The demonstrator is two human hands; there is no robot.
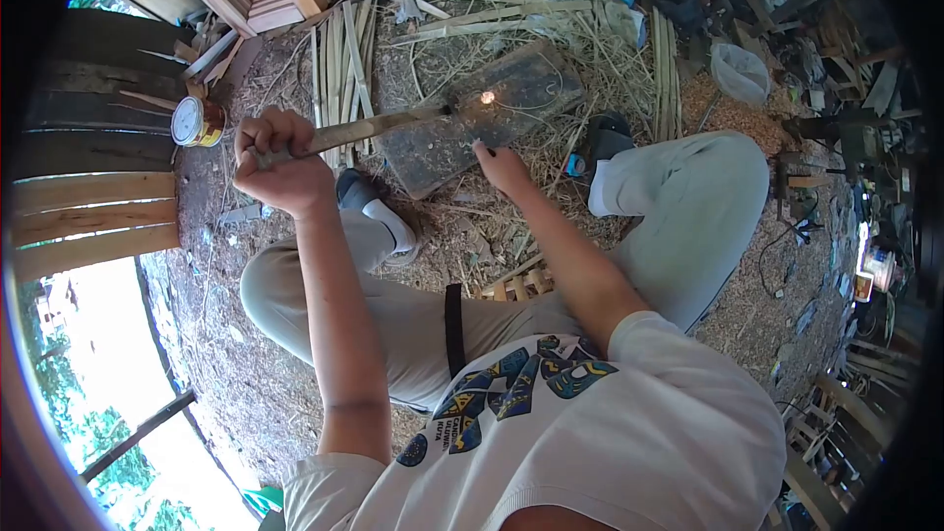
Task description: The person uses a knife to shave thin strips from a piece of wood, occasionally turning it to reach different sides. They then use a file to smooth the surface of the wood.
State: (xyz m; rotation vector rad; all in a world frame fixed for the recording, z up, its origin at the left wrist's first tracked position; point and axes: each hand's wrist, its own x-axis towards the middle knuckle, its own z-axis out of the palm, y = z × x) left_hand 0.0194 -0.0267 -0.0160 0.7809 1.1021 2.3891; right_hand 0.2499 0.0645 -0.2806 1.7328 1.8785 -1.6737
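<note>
My left hand (280,159) is raised at the left, fingers wrapped round a long, flat brown wooden stick (369,128). Its dark far end reaches over a worn wooden board (423,159) that lies on the ground between my feet. A small bright orange-white spot (488,97) shows on the board, near the stick's dark end. My right hand (506,169) is at the board's near edge with its fingers closed. Something small and pale shows at its fingertips, too small to name.
Split bamboo strips (344,59) lie beyond the board, with more strips (667,79) at the right. A paint can (197,123) stands by the plank wall (93,202). Wood shavings (703,103) and a clear plastic bag (740,74) are at the right.
</note>
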